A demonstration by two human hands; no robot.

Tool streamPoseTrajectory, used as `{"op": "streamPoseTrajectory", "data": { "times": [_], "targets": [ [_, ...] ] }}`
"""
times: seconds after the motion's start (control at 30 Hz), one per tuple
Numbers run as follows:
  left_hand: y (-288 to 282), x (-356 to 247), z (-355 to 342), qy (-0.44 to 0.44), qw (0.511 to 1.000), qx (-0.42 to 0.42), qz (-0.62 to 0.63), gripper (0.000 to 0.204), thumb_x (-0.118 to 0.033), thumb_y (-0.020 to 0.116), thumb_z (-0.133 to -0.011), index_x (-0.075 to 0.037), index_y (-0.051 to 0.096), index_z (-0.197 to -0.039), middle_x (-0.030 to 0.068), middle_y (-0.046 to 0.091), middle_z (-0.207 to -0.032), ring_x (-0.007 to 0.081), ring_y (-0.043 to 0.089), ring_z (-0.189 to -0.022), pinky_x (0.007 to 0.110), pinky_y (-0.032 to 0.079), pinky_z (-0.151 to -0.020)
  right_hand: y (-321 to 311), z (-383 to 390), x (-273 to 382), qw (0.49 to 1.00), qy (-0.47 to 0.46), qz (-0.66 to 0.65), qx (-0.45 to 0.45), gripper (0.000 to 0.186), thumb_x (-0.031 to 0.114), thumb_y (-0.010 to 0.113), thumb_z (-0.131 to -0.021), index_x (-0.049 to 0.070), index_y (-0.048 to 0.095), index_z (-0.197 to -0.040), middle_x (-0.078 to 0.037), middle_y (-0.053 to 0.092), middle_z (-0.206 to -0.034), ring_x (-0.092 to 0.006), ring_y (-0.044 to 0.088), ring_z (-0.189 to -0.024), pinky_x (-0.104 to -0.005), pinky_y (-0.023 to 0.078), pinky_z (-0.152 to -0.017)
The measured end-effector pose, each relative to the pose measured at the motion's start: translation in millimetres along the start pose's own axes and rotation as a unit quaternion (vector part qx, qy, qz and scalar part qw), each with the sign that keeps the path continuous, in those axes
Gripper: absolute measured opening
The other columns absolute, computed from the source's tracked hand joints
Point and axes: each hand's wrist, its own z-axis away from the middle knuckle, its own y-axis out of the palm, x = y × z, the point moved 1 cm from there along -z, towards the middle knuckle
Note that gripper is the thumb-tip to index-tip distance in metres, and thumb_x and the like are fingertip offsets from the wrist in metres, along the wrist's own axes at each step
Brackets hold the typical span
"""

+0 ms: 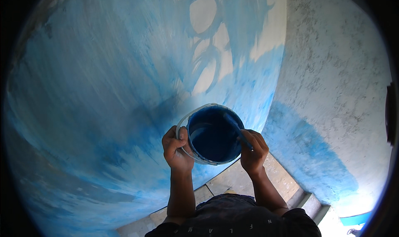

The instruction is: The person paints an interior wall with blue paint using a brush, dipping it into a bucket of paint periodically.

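Note:
Between my hands is a round paint bucket [207, 105], its inside coated in dark blue paint [212, 139]. My left hand [177, 150] grips the bucket at its left side, with the thumb by the rim and the pale wire-like handle [179, 124]. On the right side, my right hand [254, 152] is closed around a blue-stained paintbrush [237, 129]. The brush lies slantwise across the right rim, its far end over the inside of the bucket. Whether its bristles touch the paint is too dark to tell.
A curved wall [104, 83] ahead and to the left carries streaky blue paint, with pale unpainted patches [203, 14]. To the right, a rough grey wall [332, 70] has a blue patch [305, 143] low down. Pale floor tiles [232, 176] and a step [311, 208] lie below.

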Motion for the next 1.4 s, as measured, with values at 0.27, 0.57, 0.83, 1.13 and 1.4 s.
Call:
{"op": "streamPoseTrajectory", "data": {
  "times": [0.27,0.57,0.83,1.13,1.4],
  "targets": [
    [-4.0,7.1,-2.9,-0.018,0.999,-0.032,0.012,0.004,-0.009,0.051,-0.073,-0.006,0.05,-0.07,-0.0004,0.037,-0.058,0.0114,0.03,-0.05,0.024,0.033,-0.052,-26.9,-10.5,-7.7,0.928,0.242,-0.271,0.087,0.015,0.001,0.072,-0.088,-0.003,0.067,-0.102,-0.011,0.071,-0.088,-0.0163,0.069,-0.081,-0.0288,0.054,-0.074],
    [11.3,-3.9,-0.5,-0.027,0.998,-0.045,-0.026,0.007,-0.011,0.051,-0.075,-0.008,0.048,-0.07,-0.0032,0.03,-0.056,0.0101,0.024,-0.049,0.025,0.025,-0.048,-51.6,-39.5,-2.2,0.926,0.236,-0.221,0.195,0.012,-0.001,0.074,-0.083,0.0,0.063,-0.087,-0.007,0.067,-0.081,-0.0118,0.064,-0.075,-0.0261,0.05,-0.069],
    [17.4,-9.8,4.5,-0.018,0.995,-0.082,-0.048,0.01,-0.01,0.052,-0.074,-0.008,0.044,-0.068,-0.0008,0.033,-0.066,0.0109,0.028,-0.061,0.024,0.025,-0.056,-50.1,-73.8,-7.9,0.903,0.16,-0.305,0.255,0.01,-0.006,0.068,-0.081,-0.004,0.066,-0.091,-0.01,0.067,-0.081,-0.0176,0.066,-0.072,-0.0291,0.054,-0.067],
    [21.1,-7.2,10.4,0.009,0.984,-0.136,-0.115,0.008,-0.012,0.053,-0.072,-0.008,0.047,-0.068,-0.0011,0.034,-0.064,0.0116,0.028,-0.056,0.027,0.027,-0.055,24.9,-99.5,-66.7,0.776,0.312,-0.547,0.014,0.016,0.003,0.06,-0.085,-0.008,0.066,-0.096,-0.016,0.067,-0.086,-0.0251,0.066,-0.075,-0.0363,0.055,-0.076],
    [28.0,-7.4,11.9,0.045,0.969,-0.182,-0.158,0.01,-0.014,0.053,-0.073,-0.01,0.046,-0.067,-0.0033,0.032,-0.059,0.009,0.027,-0.051,0.025,0.022,-0.051,98.9,-129.7,-80.9,0.888,0.148,-0.43,-0.064,0.016,-0.005,0.062,-0.088,-0.005,0.066,-0.103,-0.012,0.066,-0.101,-0.0239,0.069,-0.092,-0.0328,0.056,-0.084]
  ]
}}
